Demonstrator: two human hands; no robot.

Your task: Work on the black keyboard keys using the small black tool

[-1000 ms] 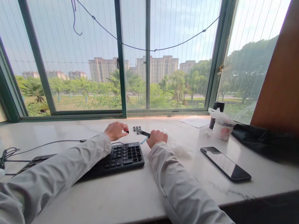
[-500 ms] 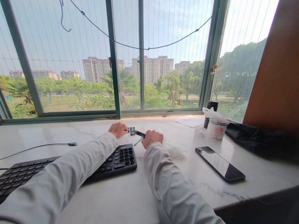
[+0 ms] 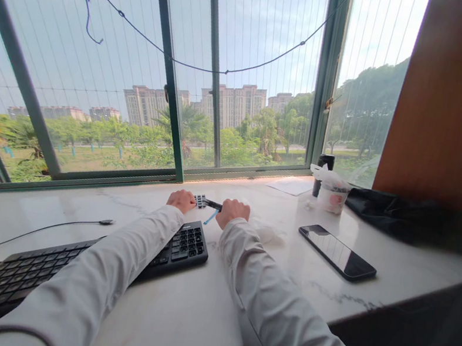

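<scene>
marbled counter (image 3: 189, 309) fronts windows (image 3: 266, 24); right hand (image 3: 234, 214) grips a dark tool (image 3: 213, 204), left hand (image 3: 181, 200) curls, contents unclear.

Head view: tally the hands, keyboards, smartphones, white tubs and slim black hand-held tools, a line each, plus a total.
Hands: 2 (left hand, right hand)
Slim black tool: 1
Computer keyboard: 1
Smartphone: 1
White tub: 1
Total: 6

1 head-worn view, facing forward and down, countertop (image 3: 206, 312) close below, window (image 3: 259, 35) farther ahead
</scene>
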